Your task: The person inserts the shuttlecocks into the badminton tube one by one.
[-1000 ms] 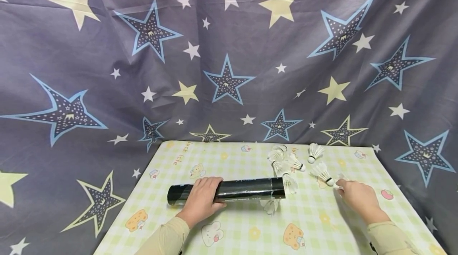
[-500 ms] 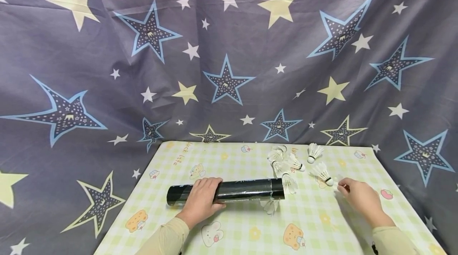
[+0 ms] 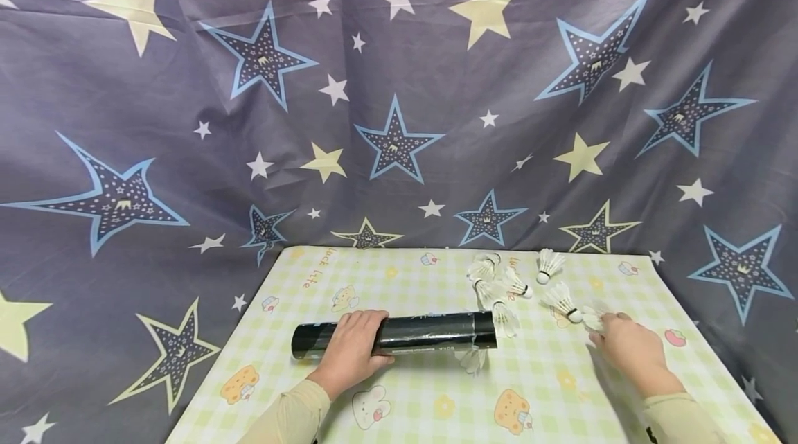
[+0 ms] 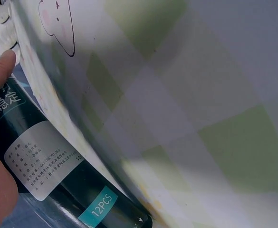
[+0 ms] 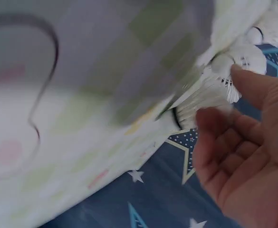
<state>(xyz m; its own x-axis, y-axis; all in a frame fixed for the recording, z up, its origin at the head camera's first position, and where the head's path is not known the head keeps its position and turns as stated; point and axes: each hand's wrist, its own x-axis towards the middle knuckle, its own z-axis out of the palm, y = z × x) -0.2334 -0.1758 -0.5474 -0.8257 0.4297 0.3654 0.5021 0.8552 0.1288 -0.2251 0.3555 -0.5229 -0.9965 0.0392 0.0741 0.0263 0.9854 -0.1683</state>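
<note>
A black shuttlecock tube [image 3: 430, 333] lies sideways across the table, gripped near its left end by my left hand [image 3: 355, 347]. The left wrist view shows its white label [image 4: 43, 161] and a 12PCS mark, with the left thumb along its side. My right hand [image 3: 632, 347] is at the right of the table, pinching a white feather shuttlecock [image 3: 595, 312] by its skirt. In the right wrist view the held shuttlecock [image 5: 203, 102] shows a black band between thumb and fingers. Its head points away from the palm. Another shuttlecock [image 3: 561, 302] lies just left of it.
Several shuttlecocks [image 3: 486, 288] are clustered behind the tube's right end, and one more [image 3: 549, 266] lies near the back edge. Feathers of another shuttlecock [image 3: 471, 360] show below the tube. A checked cloth [image 3: 399, 278] covers the table; a starry curtain [image 3: 399, 215] hangs behind.
My right hand first drew slightly right and toward me, then its fingers shifted on the shuttlecock, whose feathers now show more. The left hand and tube have stayed in place.
</note>
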